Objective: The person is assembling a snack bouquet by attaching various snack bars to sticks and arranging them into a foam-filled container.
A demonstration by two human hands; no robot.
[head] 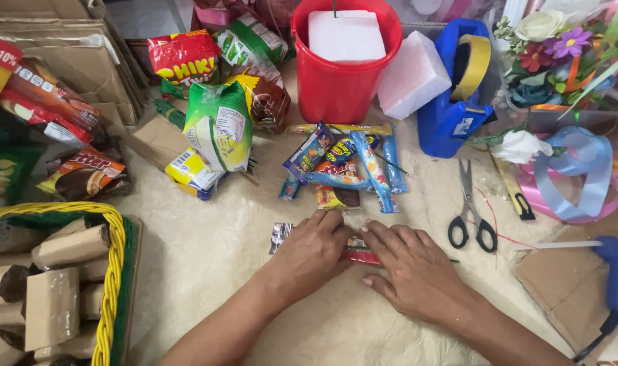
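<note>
My left hand and my right hand lie flat side by side on a cream cloth, pressing down on a small candy packet with a red strip showing between them. Most of that packet is hidden under my palms. Just beyond my fingers lies a pile of several small sweets in blue and colourful wrappers. Black-handled scissors rest to the right of my right hand.
A red bucket holds a white foam block; another foam block leans beside it. A blue tape dispenser, ribbons and artificial flowers sit at the right. Snack bags lie at the left, a yellow basket of wrapped blocks at lower left, a blue glue gun at lower right.
</note>
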